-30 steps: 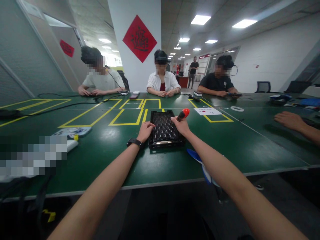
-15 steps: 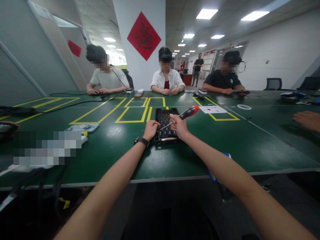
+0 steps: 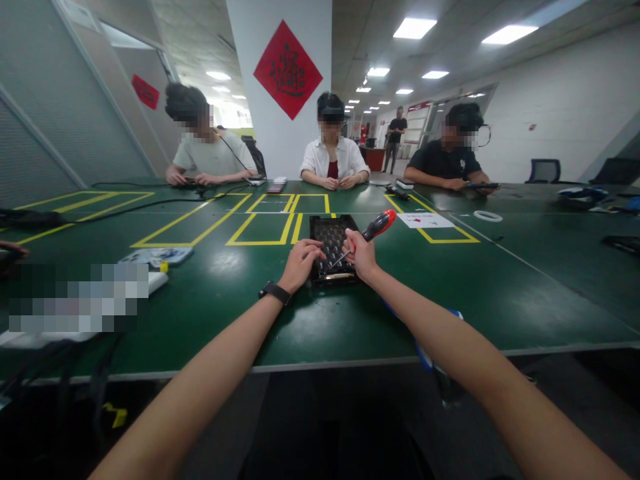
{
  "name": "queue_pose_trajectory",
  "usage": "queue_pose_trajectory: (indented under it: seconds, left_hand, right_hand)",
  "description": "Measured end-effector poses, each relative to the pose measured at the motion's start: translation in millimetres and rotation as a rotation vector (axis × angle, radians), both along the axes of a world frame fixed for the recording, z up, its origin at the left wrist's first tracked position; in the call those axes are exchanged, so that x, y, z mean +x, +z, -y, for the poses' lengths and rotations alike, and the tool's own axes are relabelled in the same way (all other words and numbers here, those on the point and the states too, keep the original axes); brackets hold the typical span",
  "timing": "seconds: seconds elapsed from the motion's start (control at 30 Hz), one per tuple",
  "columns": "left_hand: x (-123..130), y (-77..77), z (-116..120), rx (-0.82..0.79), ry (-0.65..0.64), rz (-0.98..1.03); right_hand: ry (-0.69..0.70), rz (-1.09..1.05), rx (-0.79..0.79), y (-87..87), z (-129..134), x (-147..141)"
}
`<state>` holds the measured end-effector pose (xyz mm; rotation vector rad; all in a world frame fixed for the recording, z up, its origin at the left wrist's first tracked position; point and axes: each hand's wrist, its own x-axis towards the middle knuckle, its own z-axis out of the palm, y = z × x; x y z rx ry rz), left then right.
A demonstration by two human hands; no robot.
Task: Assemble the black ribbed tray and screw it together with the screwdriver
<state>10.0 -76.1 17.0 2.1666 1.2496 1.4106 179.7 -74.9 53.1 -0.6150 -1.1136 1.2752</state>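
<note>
A black case [image 3: 333,279] lies on the green table in front of me, with rows of small shiny pieces inside. My right hand [image 3: 361,255] is closed around a screwdriver [image 3: 380,225] with a red and black handle. Its handle points up and away to the right, and the metal shaft slants down into the near part of the case. At the case's left edge is my left hand [image 3: 301,262], its fingers bent over the rim. What its fingertips touch, if anything, is too small to make out.
Yellow tape outlines mark the green table [image 3: 230,320]. A white paper [image 3: 427,220] and a white ring [image 3: 488,216] lie to the right. White items and cables are at the left. Three people sit across the table; another stands behind.
The screwdriver tip has shifted right and nearer within the case. My left hand's fingers have moved slightly and look more spread. The person's hand at the far right has left the view.
</note>
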Motion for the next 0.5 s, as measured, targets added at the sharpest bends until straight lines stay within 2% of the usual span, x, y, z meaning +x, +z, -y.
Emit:
queue_pose_trajectory:
  seconds: [0.23, 0.5]
  left_hand:
    - [8, 5.9, 11, 0.071, -0.003, -0.061]
    - [10, 7.8, 14, 0.04, 0.057, -0.046]
  right_hand:
    - [-0.007, 0.007, 0.011, 1.2, 0, 1]
    - [-0.049, 0.071, 0.009, 2.0, 4, -1]
